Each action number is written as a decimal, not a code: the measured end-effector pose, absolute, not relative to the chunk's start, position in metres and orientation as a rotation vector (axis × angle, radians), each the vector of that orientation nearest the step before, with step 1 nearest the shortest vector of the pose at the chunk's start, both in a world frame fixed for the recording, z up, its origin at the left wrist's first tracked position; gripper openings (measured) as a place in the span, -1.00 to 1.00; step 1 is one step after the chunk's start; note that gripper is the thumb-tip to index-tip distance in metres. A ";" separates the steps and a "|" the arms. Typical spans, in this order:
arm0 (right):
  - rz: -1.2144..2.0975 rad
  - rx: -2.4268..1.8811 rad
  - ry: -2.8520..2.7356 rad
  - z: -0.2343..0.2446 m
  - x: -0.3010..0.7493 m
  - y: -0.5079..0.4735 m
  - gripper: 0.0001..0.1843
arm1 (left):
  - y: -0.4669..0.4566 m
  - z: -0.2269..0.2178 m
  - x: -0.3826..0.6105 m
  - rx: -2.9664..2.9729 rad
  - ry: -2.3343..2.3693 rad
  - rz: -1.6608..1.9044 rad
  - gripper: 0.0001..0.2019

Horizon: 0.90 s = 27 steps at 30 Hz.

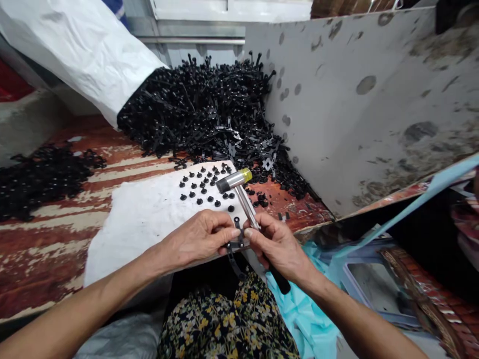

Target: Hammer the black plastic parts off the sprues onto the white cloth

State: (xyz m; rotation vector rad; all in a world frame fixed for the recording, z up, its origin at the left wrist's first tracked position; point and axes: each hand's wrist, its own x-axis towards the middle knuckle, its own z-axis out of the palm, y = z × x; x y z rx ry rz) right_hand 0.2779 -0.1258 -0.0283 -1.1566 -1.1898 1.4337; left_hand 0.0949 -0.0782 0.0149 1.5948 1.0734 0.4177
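Between my fingertips is a black jointed plastic strip (236,245) with round ends and shiny rivets. My left hand (209,234) pinches its left side, thumb against forefinger. My right hand (279,244) has thumb and forefinger at the strip's right side. A small mallet (244,203) with a metal shaft, one dark face and one yellow face also lies in the right hand, its black handle end sticking out below the palm. Under the mallet head, several small black round pegs (199,201) stand on a white cloth (142,214).
A large heap of black plastic parts (202,104) spills from a white sack (86,50) at the back. Another dark pile (45,174) lies at left on the worn red tabletop (56,239). A grey stained panel (337,99) walls off the right. Turquoise fabric (307,309) hangs below.
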 end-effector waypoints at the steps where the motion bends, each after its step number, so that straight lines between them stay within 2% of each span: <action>1: 1.404 -1.157 -1.172 -0.029 0.277 -0.127 -0.78 | -0.079 0.012 0.094 1.554 1.122 0.481 -0.78; 2: 1.354 -1.161 -1.155 -0.030 0.277 -0.128 -0.78 | -0.081 0.010 0.094 1.476 1.181 0.548 -0.75; 5: 1.245 -1.162 -1.089 -0.029 0.275 -0.128 -0.77 | -0.092 0.008 0.094 1.102 1.259 0.683 -0.45; 7: 1.239 -1.155 -1.070 -0.028 0.273 -0.126 -0.78 | -0.100 0.008 0.099 0.878 1.194 0.708 -0.39; 12: 1.335 -1.128 -1.173 -0.032 0.266 -0.127 -0.79 | -0.102 0.013 0.110 0.735 1.151 0.807 -0.59; 17: 1.228 -1.217 -1.210 -0.034 0.277 -0.132 -0.74 | -0.083 0.014 0.105 0.657 1.257 0.876 -0.85; 22: 1.263 -1.235 -1.065 -0.037 0.288 -0.134 -0.63 | -0.072 0.011 0.105 0.607 1.302 0.877 -0.83; 27: 1.289 -1.224 -1.033 -0.041 0.289 -0.135 -0.61 | -0.069 0.010 0.109 0.584 1.319 0.864 -0.76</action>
